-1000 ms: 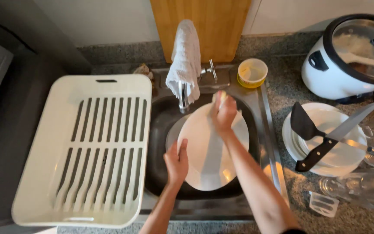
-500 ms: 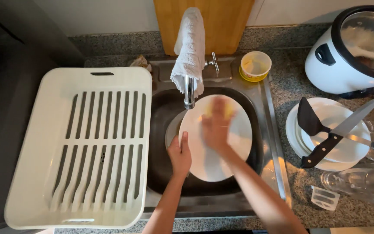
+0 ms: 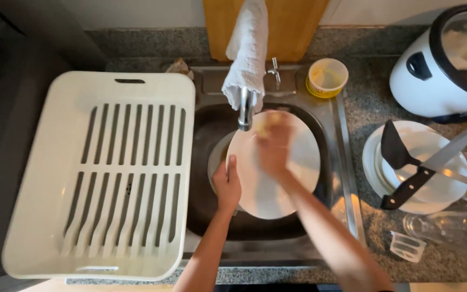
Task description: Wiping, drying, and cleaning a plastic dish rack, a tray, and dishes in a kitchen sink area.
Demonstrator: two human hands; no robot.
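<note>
Left hand [image 3: 227,186] grips a smooth round white plate [image 3: 293,178]; right hand [image 3: 274,146] rubs it.

One cam only, head-worn, looking almost straight down on the sink [image 3: 212,140] from above, close enough that the forearms enter from the bottom edge. Sink sits mid-frame; the white drying rack [image 3: 98,173] fills the view left of it, tabletop [image 3: 371,116] w/ rice cooker [image 3: 439,65] right of it, wall strip beyond it at top. No 2nd view, so no overlap.
</note>
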